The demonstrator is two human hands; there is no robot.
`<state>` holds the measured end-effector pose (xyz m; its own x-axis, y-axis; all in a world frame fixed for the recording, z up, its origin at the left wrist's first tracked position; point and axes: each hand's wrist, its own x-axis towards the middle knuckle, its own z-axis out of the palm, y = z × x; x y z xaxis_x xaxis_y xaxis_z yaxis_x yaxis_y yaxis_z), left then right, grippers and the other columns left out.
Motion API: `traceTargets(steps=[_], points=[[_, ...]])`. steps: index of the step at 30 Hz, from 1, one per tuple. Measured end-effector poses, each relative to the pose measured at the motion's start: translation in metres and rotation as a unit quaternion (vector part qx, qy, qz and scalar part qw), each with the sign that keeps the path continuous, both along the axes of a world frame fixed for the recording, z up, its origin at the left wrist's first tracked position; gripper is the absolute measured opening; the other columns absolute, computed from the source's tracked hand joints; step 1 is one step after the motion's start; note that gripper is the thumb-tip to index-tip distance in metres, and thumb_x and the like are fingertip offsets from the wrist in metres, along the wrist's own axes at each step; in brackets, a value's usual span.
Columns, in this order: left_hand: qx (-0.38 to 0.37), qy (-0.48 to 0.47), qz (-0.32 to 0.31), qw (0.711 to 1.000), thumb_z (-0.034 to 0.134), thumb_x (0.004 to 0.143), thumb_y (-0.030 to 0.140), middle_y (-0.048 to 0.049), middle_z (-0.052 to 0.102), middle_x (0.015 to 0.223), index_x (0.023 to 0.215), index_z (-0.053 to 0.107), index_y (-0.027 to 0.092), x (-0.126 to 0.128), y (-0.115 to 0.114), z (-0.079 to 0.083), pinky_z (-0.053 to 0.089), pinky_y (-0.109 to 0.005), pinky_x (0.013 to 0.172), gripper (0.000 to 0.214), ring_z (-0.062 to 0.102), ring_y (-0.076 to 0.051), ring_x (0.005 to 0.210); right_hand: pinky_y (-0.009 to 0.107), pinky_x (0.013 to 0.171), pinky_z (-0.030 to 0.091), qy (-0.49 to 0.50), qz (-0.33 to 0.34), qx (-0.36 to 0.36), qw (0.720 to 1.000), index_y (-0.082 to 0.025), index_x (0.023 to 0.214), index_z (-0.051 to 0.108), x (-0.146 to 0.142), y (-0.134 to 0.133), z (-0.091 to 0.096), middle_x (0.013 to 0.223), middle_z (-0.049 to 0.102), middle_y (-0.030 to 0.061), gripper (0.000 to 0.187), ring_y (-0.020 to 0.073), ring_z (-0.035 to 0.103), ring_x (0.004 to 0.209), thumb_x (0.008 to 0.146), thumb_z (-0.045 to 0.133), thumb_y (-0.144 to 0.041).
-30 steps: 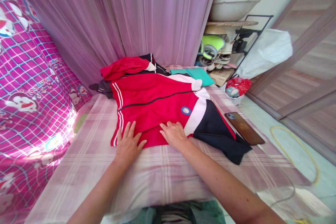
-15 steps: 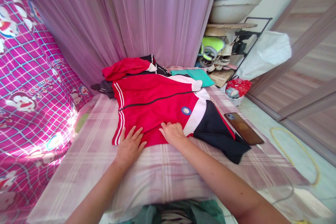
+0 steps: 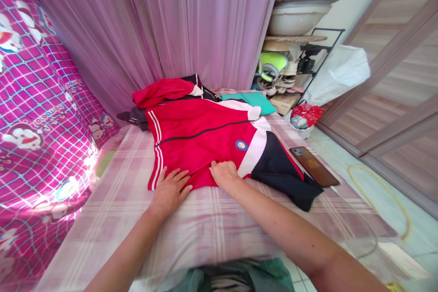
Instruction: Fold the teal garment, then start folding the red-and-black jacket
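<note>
A red zip-up jacket [image 3: 198,146] with white bands, dark navy sleeves and a round blue badge lies flat on the plaid-covered table, its striped hem to the left. My left hand [image 3: 170,189] rests flat on the fabric near the hem, fingers spread. Farther right, on the near side of the zip, my right hand [image 3: 224,174] has its fingers curled into the red cloth below the badge. The fingertips are partly hidden, and small creases run from them across the fabric.
Behind the jacket lie more red and black clothing [image 3: 164,90] and a teal cloth [image 3: 256,101]. A brown-cased phone [image 3: 315,166] with a cable sits at the table's right edge. Beyond stand a shoe rack [image 3: 308,73] and a white bag [image 3: 342,73]. Purple curtains [image 3: 205,23] hang behind.
The view has shifted slightly. My right hand's fingers have curled in more on the red cloth. My left hand stays flat near the hem.
</note>
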<state>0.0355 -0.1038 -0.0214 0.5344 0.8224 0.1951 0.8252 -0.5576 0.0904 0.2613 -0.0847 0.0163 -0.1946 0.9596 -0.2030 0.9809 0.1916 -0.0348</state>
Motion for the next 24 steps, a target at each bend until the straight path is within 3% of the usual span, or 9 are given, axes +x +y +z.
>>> traceTargets(steps=[4,8,10,12,14,17,21,24], points=[[-0.043,-0.043,-0.004,0.998,0.044,0.097,0.051,-0.0051,0.070,0.126,0.127,0.067,0.031,-0.004,0.006,0.009,0.030,-0.061,0.113,0.043,0.062,-0.029,0.118,0.036,0.078,0.050,0.007,0.065,0.010,0.998,-0.017,0.125,0.061,0.007,-0.009,0.002,0.102,0.076,0.0140,0.038,0.0257,0.071,0.093,0.102,0.033,-0.029],[-0.058,-0.057,0.014,0.997,0.035,0.099,0.051,-0.0068,0.076,0.110,0.124,0.068,0.027,-0.001,0.018,0.019,0.035,-0.056,0.112,0.048,0.069,-0.025,0.102,0.037,0.086,0.048,0.036,0.092,0.084,0.992,-0.017,0.112,0.068,0.015,-0.015,0.004,0.100,0.074,0.0133,0.037,0.0237,0.069,0.092,0.101,0.033,-0.025],[-0.050,-0.046,0.012,0.998,0.033,0.100,0.050,-0.0089,0.073,0.120,0.124,0.068,0.025,0.007,0.025,0.020,0.035,-0.054,0.113,0.050,0.065,-0.026,0.113,0.039,0.096,0.044,0.073,0.082,0.145,0.983,-0.016,0.117,0.068,0.015,-0.011,0.003,0.115,0.071,0.0153,0.038,0.0246,0.065,0.107,0.101,0.035,-0.027],[-0.055,-0.020,-0.003,0.998,0.034,0.099,0.050,-0.0089,0.060,0.141,0.131,0.064,0.026,0.017,0.032,0.015,0.031,-0.055,0.116,0.050,0.052,-0.029,0.133,0.044,0.109,0.035,0.110,0.097,0.174,0.974,-0.017,0.137,0.057,0.013,-0.003,-0.004,0.140,0.059,0.0160,0.044,0.0264,0.050,0.131,0.101,0.039,-0.033],[-0.085,0.014,-0.011,0.996,0.038,0.098,0.052,-0.0072,0.046,0.154,0.141,0.055,0.029,0.024,0.035,0.008,0.026,-0.059,0.118,0.052,0.038,-0.030,0.144,0.049,0.118,0.023,0.124,0.117,0.138,0.976,-0.018,0.151,0.041,0.011,0.005,-0.015,0.157,0.040,0.0134,0.056,0.0265,0.033,0.145,0.100,0.041,-0.042],[-0.121,0.022,-0.008,0.992,0.038,0.097,0.055,-0.0064,0.041,0.157,0.146,0.048,0.032,0.027,0.037,-0.002,0.025,-0.061,0.117,0.055,0.034,-0.030,0.147,0.053,0.121,0.014,0.119,0.109,0.055,0.985,-0.020,0.156,0.031,0.013,0.012,-0.032,0.163,0.028,0.0097,0.064,0.0251,0.023,0.150,0.100,0.036,-0.050],[-0.137,-0.053,0.010,0.989,0.031,0.099,0.052,-0.0049,0.061,0.141,0.131,0.064,0.029,0.014,0.043,0.006,0.038,-0.046,0.113,0.051,0.051,-0.024,0.135,0.052,0.122,0.011,0.126,0.093,0.046,0.987,-0.020,0.156,0.031,0.017,0.012,-0.038,0.164,0.026,0.0089,0.064,0.0231,0.021,0.151,0.101,0.032,-0.052],[-0.084,-0.103,0.102,0.986,0.034,0.098,0.045,-0.0071,0.072,0.123,0.118,0.070,0.023,-0.008,0.052,0.020,0.048,-0.038,0.103,0.047,0.064,-0.024,0.118,0.052,0.122,0.012,0.130,0.090,0.045,0.986,-0.020,0.155,0.033,0.018,0.011,-0.037,0.163,0.027,0.0098,0.062,0.0231,0.021,0.151,0.101,0.031,-0.051]])
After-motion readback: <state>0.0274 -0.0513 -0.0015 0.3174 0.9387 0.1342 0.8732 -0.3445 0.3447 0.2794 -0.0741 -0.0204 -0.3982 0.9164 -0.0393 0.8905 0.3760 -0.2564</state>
